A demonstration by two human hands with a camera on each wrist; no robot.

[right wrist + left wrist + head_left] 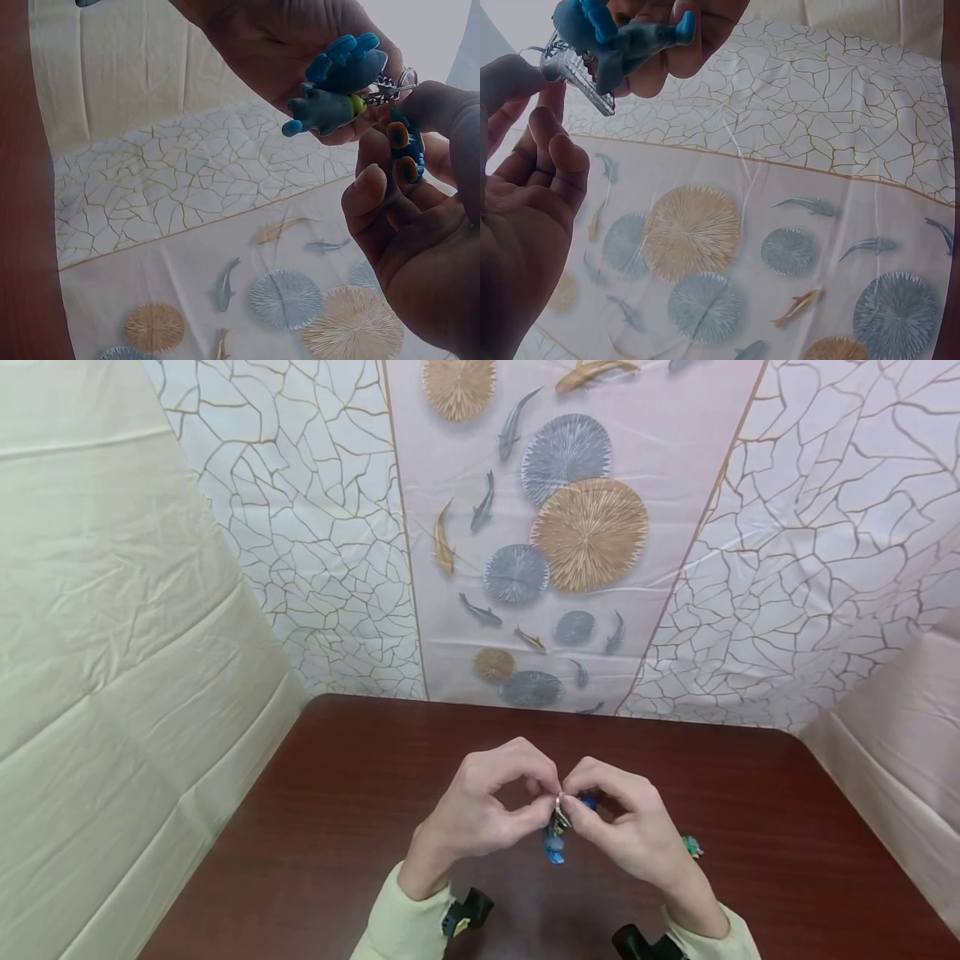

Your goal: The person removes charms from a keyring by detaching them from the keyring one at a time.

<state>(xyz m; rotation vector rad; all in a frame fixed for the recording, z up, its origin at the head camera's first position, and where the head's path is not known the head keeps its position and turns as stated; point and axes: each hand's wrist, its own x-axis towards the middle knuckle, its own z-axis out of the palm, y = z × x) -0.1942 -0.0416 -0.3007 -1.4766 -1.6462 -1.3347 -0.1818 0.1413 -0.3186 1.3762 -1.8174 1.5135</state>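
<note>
Both hands meet above the table at a small metal key ring (407,79). My left hand (483,802) pinches it with thumb and forefinger, and my right hand (630,822) pinches it from the other side. Below the ring hangs a grey-blue toy figure keychain (554,845) with bright blue parts, also seen in the left wrist view as a toy figure (622,45). A silvery ridged metal piece (589,86) lies beside it. Close to the right hand's fingers dangles a second dark blue charm (409,154) with orange rings. Fingertips partly hide the ring.
On the brown table (337,810), a small green object (692,846) lies beyond the right wrist, partly covered by it. A patterned cloth (525,635) hangs behind the table's far edge, with plain pale cloth (135,677) along the left side.
</note>
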